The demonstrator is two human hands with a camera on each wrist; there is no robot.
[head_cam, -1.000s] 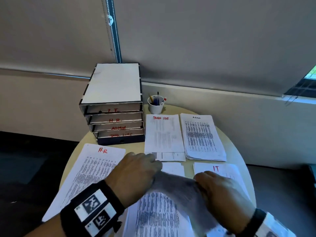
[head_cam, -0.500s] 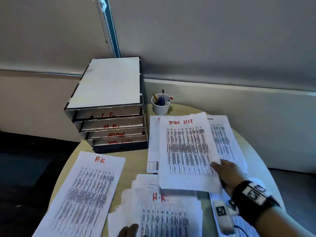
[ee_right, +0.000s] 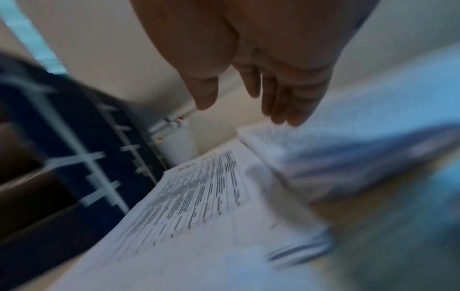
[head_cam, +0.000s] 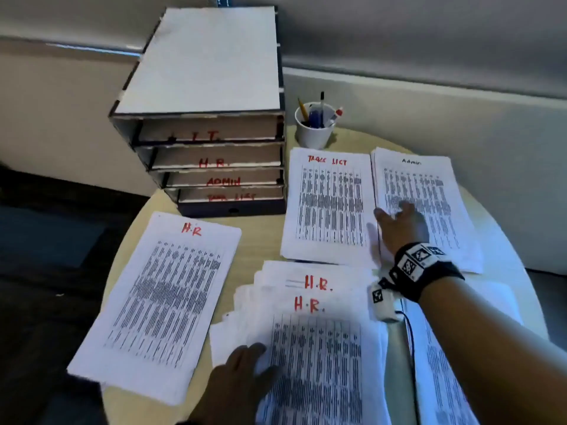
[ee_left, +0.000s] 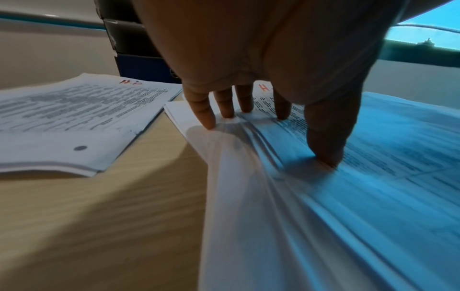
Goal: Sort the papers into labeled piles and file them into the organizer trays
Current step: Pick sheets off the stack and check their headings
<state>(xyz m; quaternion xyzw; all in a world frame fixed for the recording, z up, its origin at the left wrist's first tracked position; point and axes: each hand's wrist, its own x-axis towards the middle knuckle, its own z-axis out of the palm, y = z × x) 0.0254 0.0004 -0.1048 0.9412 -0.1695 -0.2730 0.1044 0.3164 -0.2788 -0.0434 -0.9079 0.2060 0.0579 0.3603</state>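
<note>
A fanned unsorted stack (head_cam: 313, 342) topped by an H.R. sheet lies at the table's near middle. My left hand (head_cam: 245, 369) presses its left edge with straight fingers (ee_left: 323, 137). The Task List pile (head_cam: 329, 207) lies at the back beside the Admin pile (head_cam: 429, 197). My right hand (head_cam: 399, 219) hovers open, holding nothing, over the seam between those two piles, fingers (ee_right: 281, 106) straight. An H.R. pile (head_cam: 162, 302) lies at the left. The organizer (head_cam: 211, 118) stands at the back left with trays marked I.T., H.R., ADMIN and TASK LIST.
A white cup of pens (head_cam: 316, 127) stands right of the organizer. Another printed pile (head_cam: 445, 363) lies under my right forearm at the near right. The round wooden table (head_cam: 138, 228) ends at a curved edge on the left; a wall runs close behind.
My right hand carried a Task List sheet from the near stack to the Task List pile and let go of it. My left hand drew back to the stack's near left edge.
</note>
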